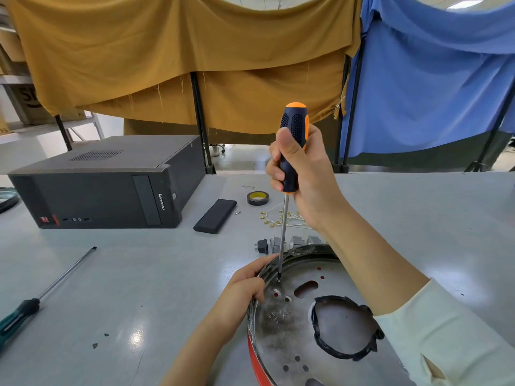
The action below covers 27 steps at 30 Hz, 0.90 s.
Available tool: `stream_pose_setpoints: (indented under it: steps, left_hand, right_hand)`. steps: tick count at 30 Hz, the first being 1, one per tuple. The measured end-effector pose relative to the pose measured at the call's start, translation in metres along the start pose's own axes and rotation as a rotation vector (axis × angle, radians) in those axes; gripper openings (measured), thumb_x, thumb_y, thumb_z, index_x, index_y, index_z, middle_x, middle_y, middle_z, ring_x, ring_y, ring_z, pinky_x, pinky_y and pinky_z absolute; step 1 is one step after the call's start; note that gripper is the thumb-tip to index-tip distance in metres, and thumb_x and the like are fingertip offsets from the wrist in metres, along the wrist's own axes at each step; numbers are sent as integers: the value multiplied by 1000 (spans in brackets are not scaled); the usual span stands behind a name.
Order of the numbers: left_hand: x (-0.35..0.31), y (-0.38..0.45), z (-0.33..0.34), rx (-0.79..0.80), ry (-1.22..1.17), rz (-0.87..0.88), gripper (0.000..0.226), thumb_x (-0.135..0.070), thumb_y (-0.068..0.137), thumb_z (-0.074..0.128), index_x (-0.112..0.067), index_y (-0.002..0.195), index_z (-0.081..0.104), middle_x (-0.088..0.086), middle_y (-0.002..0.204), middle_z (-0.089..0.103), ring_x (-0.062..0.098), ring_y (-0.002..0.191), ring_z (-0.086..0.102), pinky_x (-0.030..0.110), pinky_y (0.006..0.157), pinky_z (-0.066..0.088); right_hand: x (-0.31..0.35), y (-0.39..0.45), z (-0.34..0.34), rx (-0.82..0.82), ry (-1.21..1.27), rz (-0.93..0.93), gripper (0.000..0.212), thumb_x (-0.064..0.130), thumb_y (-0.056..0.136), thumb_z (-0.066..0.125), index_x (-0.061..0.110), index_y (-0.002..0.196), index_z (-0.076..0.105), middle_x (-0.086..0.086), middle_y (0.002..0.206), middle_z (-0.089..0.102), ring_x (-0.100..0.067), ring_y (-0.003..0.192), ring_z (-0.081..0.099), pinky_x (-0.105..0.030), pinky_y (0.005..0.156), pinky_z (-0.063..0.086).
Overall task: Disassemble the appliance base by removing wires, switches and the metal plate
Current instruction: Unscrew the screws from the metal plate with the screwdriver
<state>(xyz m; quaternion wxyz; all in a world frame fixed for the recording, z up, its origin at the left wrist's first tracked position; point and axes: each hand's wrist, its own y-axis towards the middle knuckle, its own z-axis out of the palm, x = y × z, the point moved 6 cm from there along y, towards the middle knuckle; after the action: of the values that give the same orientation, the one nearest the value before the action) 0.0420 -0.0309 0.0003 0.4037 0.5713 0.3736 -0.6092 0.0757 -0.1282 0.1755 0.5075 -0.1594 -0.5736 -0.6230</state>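
The round appliance base lies at the lower right, its metal plate facing up inside a red rim. My left hand grips the plate's left edge. My right hand holds an orange-and-black screwdriver upright, its tip set on a screw near the plate's upper left. Behind the base lie loose white wires with brass terminals and several removed switches.
A black computer case stands at the back left. A black flat box and a roll of tape lie mid-table. A green-handled long screwdriver lies at the left. Cloth-draped frames stand behind the table.
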Motion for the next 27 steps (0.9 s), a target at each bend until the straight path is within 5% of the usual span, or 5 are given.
stream_pose_setpoints:
  steps: [10, 16, 19, 23, 27]
  left_hand:
    - [1, 0, 0, 7, 14, 15, 73, -2, 51, 40, -18, 116, 66, 7, 104, 71, 13, 89, 66, 21, 70, 50]
    - [1, 1, -1, 13, 12, 21, 73, -1, 50, 39, -19, 115, 67, 6, 101, 71, 12, 85, 67, 19, 68, 51]
    - [2, 2, -1, 10, -9, 10, 72, -1, 50, 40, -21, 112, 69, 6, 97, 71, 11, 79, 66, 18, 64, 50]
    - [2, 2, -1, 15, -12, 14, 70, -2, 51, 40, -24, 110, 70, 7, 104, 71, 13, 87, 67, 20, 68, 51]
    - [0, 1, -1, 1, -13, 15, 69, -2, 50, 40, -30, 104, 72, 4, 103, 72, 12, 89, 68, 18, 67, 51]
  right_hand:
    - [1, 0, 5, 55, 66, 58, 46, 39, 102, 21, 5, 115, 49, -3, 81, 52, -15, 60, 42, -27, 59, 39]
    - [7, -2, 9, 40, 12, -1, 36, 38, 85, 62, 11, 94, 39, -4, 75, 45, -14, 50, 34, -23, 46, 32]
    - [8, -2, 5, 15, -2, -35, 25, 33, 92, 50, 9, 98, 42, -3, 75, 49, -16, 52, 38, -24, 46, 35]
    - [5, -3, 4, 24, -36, 10, 45, 42, 97, 31, 6, 114, 51, -2, 78, 53, -15, 58, 45, -25, 54, 41]
    - [6, -1, 6, 34, -16, 3, 32, 41, 97, 39, 9, 102, 42, -4, 76, 49, -14, 52, 37, -23, 46, 36]
